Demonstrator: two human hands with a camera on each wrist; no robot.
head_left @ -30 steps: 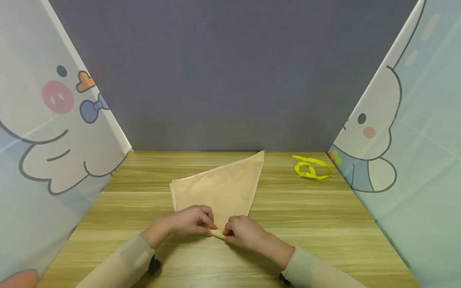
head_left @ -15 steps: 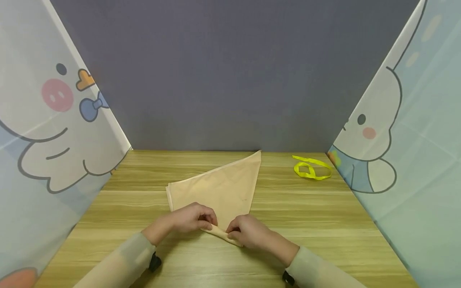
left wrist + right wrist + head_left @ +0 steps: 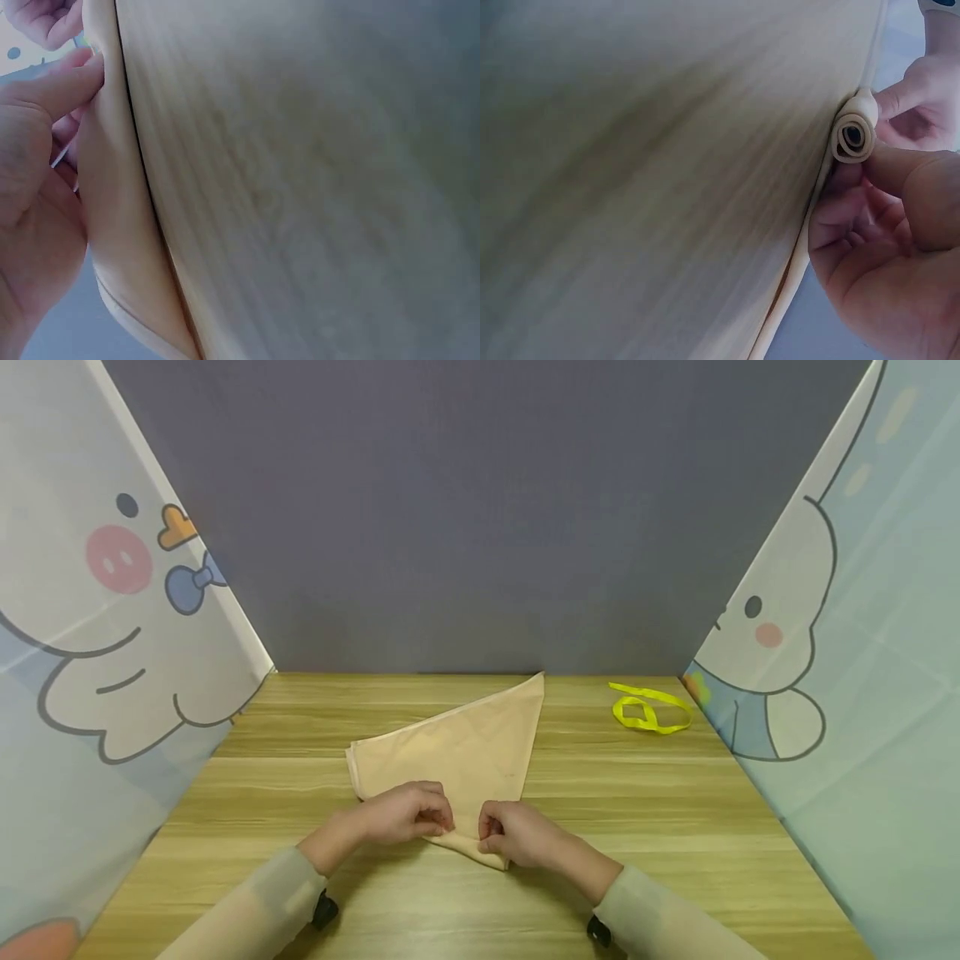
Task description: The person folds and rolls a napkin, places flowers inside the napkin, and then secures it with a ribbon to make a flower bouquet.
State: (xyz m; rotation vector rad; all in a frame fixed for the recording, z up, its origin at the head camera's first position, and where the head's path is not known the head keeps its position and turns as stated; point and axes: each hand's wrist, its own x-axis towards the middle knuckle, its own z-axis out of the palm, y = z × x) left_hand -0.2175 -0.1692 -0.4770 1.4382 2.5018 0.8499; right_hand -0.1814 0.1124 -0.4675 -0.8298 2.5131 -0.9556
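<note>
Wood-grain worktop (image 3: 675, 827) bears a beige cloth (image 3: 465, 743) mid-surface; left hand (image 3: 405, 814) and right hand (image 3: 528, 835) each pinch its rolled near edge (image 3: 474, 850), grip closed. Even thumb pressure should keep the roll tight.

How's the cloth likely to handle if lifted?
The cloth is probably floppy: it looks thin and bends into a roll. That roll may unwind when released, since no tie shows around it. It would likely squash easily, as its spiral end looks hollow.
</note>
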